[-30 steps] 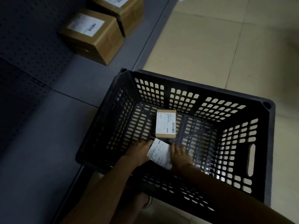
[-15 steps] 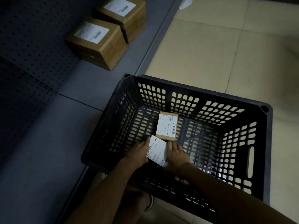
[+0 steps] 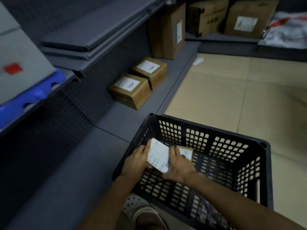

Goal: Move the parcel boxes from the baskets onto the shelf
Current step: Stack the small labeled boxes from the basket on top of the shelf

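A small parcel box with a white label (image 3: pixel 158 156) is lifted to the near left rim of the black perforated basket (image 3: pixel 264 156). My left hand (image 3: pixel 137 161) grips its left side and my right hand (image 3: pixel 178 165) grips its right side. A second small brown box (image 3: pixel 186 152) lies on the basket floor just behind my right hand, partly hidden by it. The dark grey bottom shelf (image 3: pixel 116 120) runs along the left, next to the basket.
Two brown labelled boxes (image 3: pixel 131 90) (image 3: pixel 150 71) sit on the bottom shelf, with a taller carton (image 3: pixel 167 30) behind them. More cartons (image 3: pixel 249 19) stand at the back. A blue tray (image 3: pixel 28 100) lies on the upper left shelf. Beige floor tiles (image 3: pixel 232 97) spread right. My shoe (image 3: pixel 146 216) is below the basket.
Both hands have raised the labelled box from the basket floor up toward the left rim. The head view has tilted up, showing more shelves and cartons.
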